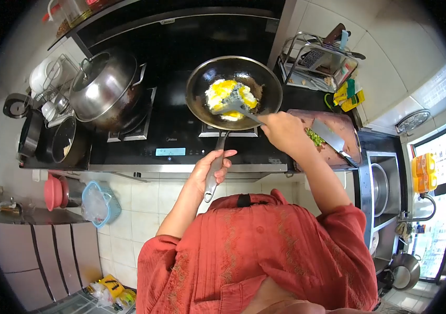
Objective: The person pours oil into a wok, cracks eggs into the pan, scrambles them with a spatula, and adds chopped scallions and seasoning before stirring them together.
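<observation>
Mid-frame, the left hand (211, 170) grips the wok (196, 86) by its handle (212, 181), the right hand (284, 132) a spatula (237, 108) touching egg (222, 90); upper left, a lidded pot (103, 89) stands.

Looks like a kitchen, to judge by the black glass cooktop (173, 115) with its lit rectangular display (170, 152), the round dark metal wok (238, 65) of yellow-and-white egg (220, 91), and the large domed silver pot lid (100, 81) left of it. Also has a brown rectangular cutting board (346, 128) with chopped green pieces (314, 137), a shiny wire knife rack (306, 78), white wall tiles (377, 78) and a steel sink (393, 162).
</observation>
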Tool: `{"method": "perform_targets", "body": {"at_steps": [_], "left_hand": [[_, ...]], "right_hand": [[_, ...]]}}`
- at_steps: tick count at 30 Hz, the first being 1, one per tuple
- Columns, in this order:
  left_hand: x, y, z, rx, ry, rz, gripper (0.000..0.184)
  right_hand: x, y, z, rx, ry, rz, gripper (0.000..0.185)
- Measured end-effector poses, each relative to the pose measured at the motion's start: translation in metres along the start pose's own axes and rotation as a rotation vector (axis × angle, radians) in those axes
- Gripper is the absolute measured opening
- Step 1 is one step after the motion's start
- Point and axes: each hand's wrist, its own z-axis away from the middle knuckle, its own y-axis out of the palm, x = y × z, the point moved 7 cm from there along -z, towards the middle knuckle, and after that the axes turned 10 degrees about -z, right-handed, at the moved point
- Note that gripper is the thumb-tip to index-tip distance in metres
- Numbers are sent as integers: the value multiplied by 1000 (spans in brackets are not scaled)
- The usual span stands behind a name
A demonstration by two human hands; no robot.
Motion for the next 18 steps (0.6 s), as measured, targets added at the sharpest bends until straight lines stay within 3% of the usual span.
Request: {"method": "perform_targets", "body": {"at_steps": [3,7,10,12,18], "left_hand": [[-1,-1,0,-3,5,-22,47],[-3,-1,2,10,12,-12,45],[-3,1,4,-4,6,-14,45],[-3,2,3,-45,23,5,49],[-5,1,4,-53,27,-31,49]], "right_hand": [[-10,5,-29,-58,33,38,19],[-22,-32,7,-85,33,7,16],[-11,-33,26,-39,-9,-27,14],[5,-20,23,-168,-130,-56,13],[-33,3,-26,-177,135,-61,20]]}}
